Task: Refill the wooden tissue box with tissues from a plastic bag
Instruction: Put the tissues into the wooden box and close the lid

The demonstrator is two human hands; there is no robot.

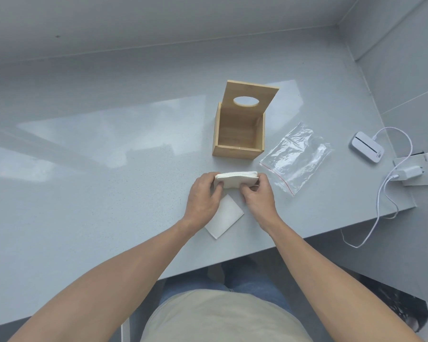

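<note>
The wooden tissue box (237,150) stands open on the grey counter, its inside bare and its lid (251,95) with an oval hole tilted back. A little nearer to me, both hands hold a white tissue stack (235,180) on edge just above the counter. My left hand (203,197) grips its left end and my right hand (257,196) its right end. One single folded tissue (226,218) lies flat on the counter under my wrists. The clear plastic bag (295,156), with a red zip strip, lies flat and looks empty to the right of the box.
A small white device (366,146) with a white cable (383,193) and a plugged charger (409,174) sit at the counter's right end. The counter's front edge runs diagonally just behind my forearms. A grey wall rises behind the counter.
</note>
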